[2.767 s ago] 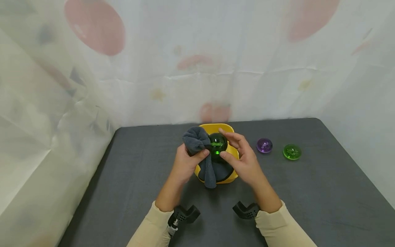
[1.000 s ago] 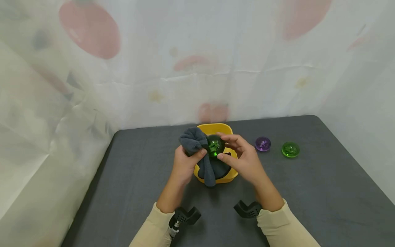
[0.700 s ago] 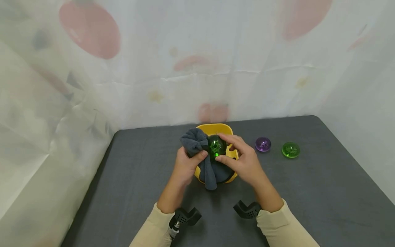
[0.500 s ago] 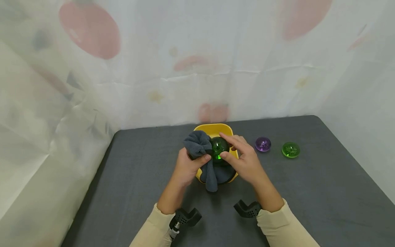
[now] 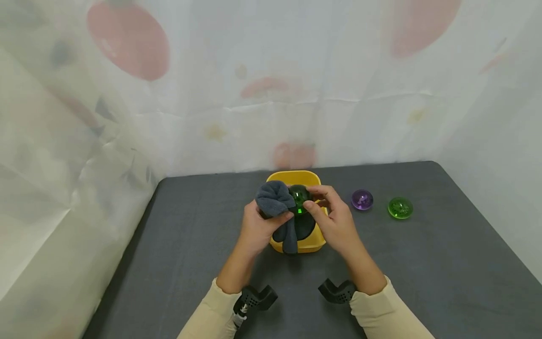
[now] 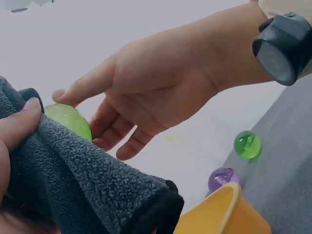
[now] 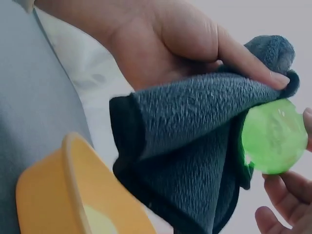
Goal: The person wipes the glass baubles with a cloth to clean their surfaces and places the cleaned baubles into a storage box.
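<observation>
The left hand [image 5: 258,226] grips a dark grey fleece cloth [image 5: 275,200], thumb pressed over the bunched fold, and holds that fold against the side of a translucent green ball [image 5: 299,197]. The right hand [image 5: 334,223] pinches the ball between thumb and fingertips, the remaining fingers loosely curled beneath it. Ball and cloth are held together in the air just above a yellow plastic tub [image 5: 296,178], with the loose tail of the cloth hanging down into the tub. In the right wrist view the cloth [image 7: 195,146] drapes across one side of the ball [image 7: 274,136] while the rest of its surface stays bare. To rub the ball well, it seems best to keep the pinch light and at the ends, so the ball can be turned a little at a time and each bare patch brought under the cloth; a smooth, glossy sphere is likely to slip if squeezed hard, and holding it over the tub means a drop would land inside rather than roll away. On the dark grey table [image 5: 423,263], to the right of the tub and well apart from the hands, lie a purple ball [image 5: 362,199] and, further right, a second green ball [image 5: 400,207]. Nothing stands between the hands and the tub. A pale curtain with faint red shapes [image 5: 127,40] closes in the back and sides.
</observation>
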